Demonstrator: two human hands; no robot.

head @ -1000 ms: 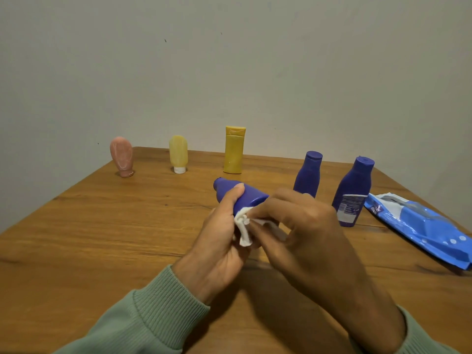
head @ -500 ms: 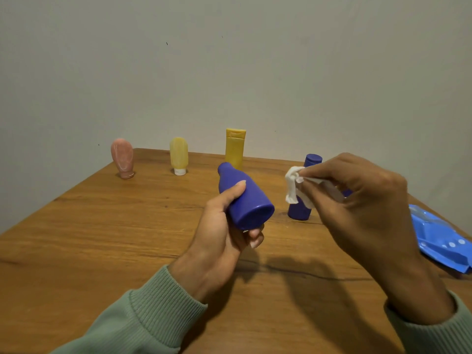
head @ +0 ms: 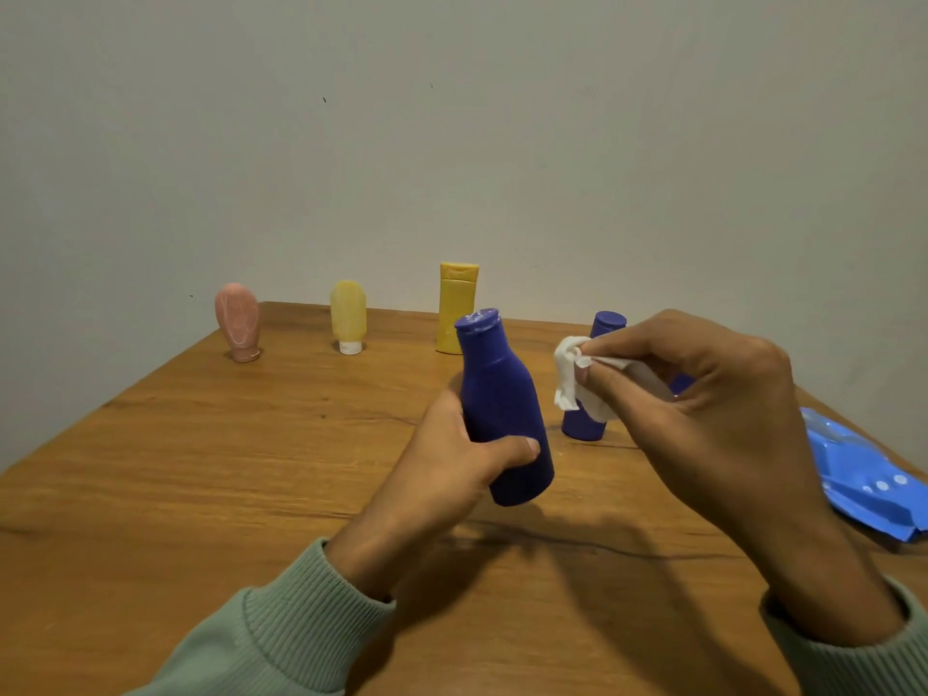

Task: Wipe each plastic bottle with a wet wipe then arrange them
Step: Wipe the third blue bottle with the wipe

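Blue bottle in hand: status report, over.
Left hand grips blue bottle, cap up. Right hand pinches wet wipe, clear of the bottle. Nothing between them.

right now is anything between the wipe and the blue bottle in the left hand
Nothing visible. The wipe, pinched in the right hand, sits just right of the bottle the left hand grips, with open air between. A second blue bottle stands behind the wipe, not in the gap.

A wooden table [head: 201, 469] fills the lower half of the frame, its grain running left to right, with a thin dark crack [head: 627, 547] across the lower centre. Behind it a plain pale wall [head: 502, 143] takes the upper half, marked by a few tiny dark specks [head: 324, 99].
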